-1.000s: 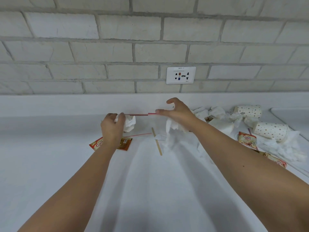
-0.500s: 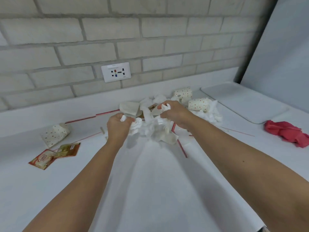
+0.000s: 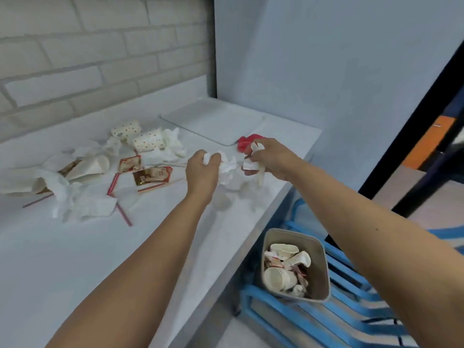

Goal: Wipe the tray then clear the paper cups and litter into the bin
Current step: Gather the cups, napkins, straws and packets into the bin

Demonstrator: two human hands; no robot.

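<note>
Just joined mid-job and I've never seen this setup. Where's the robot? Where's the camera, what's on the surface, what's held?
There is no robot: these are a person's bare arms, filmed by one wide camera on their head, looking down. The left hand and right hand each grip crumpled tissue above the counter. On it lie dotted cups, sachets, straws, loose tissue, a tray and a red cloth. The bin stands below the counter's end, with cups already inside.

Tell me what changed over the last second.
The left hand and right hand each gripped crumpled tissues from the pile and carried them right, toward the counter edge near the bin. The dotted cups, sachets, tray and red cloth lie as before.
</note>
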